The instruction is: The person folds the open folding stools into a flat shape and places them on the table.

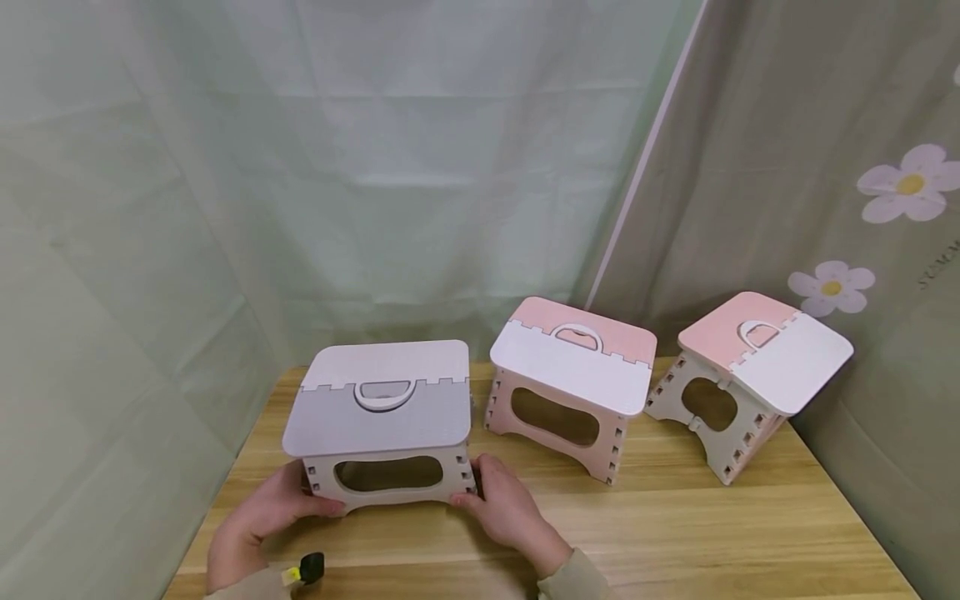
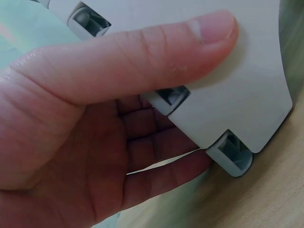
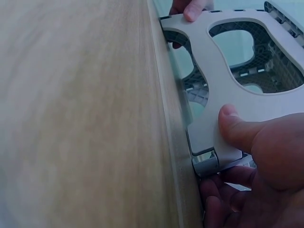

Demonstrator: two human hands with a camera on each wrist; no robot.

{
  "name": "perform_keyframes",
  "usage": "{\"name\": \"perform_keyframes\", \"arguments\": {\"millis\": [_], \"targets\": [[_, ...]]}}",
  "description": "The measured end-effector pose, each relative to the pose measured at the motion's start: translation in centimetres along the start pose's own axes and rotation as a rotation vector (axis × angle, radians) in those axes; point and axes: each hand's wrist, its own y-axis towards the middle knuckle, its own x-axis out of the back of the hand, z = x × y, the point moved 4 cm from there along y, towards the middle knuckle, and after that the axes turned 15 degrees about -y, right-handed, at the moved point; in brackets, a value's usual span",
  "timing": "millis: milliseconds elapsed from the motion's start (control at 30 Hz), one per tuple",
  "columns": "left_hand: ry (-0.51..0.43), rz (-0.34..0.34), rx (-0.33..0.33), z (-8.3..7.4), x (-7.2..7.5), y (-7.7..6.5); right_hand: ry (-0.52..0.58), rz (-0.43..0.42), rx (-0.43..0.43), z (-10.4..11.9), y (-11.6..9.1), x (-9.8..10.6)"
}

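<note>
A folding step stool (image 1: 420,429) with a grey and white top and a small carry handle (image 1: 384,403) stands unfolded at the table's left. My left hand (image 1: 273,500) grips the lower part of its left end. In the left wrist view, the thumb (image 2: 166,59) lies across the pale leg panel (image 2: 237,95) while the fingers go round the hinged edge behind it. At the opposite end my right hand (image 1: 506,504) holds the foot of the leg. The right wrist view shows that thumb (image 3: 237,130) on the front panel, with the fingers bent beneath the corner hinge.
Two pink and white folding stools stand unfolded to the right, one at the middle (image 1: 570,375) and one further right (image 1: 787,367). All are on a wood-grain table (image 1: 675,542). Pale curtains (image 1: 450,208) hang close behind and beside it. A small black-and-yellow object (image 1: 311,567) is at the left sleeve.
</note>
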Motion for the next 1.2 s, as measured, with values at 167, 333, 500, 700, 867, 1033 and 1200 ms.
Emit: {"name": "perform_keyframes", "arguments": {"millis": [167,333,500,700,867,1033,1200], "targets": [[-0.009,0.005,-0.011,-0.08,-0.07,-0.07,-0.012,0.001,0.0,0.08,-0.03,0.05],[-0.02,0.008,-0.007,-0.03,-0.09,-0.06,-0.029,0.0,0.004,0.13,0.05,0.02],[-0.016,0.008,-0.003,0.09,-0.05,-0.08,-0.035,-0.001,0.01,0.19,0.1,-0.09],[-0.01,0.012,-0.009,-0.11,-0.05,-0.15,-0.045,-0.01,0.011,0.25,0.04,-0.2],[0.005,0.014,-0.009,-0.33,-0.08,-0.08,-0.057,-0.022,0.015,0.32,-0.01,-0.12],[-0.004,0.022,-0.014,-0.4,-0.1,-0.11,-0.056,-0.018,0.019,0.47,-0.15,0.06],[-0.051,0.035,-0.008,-0.27,-0.1,-0.18,-0.058,-0.001,0.018,0.58,-0.28,0.15]]}}
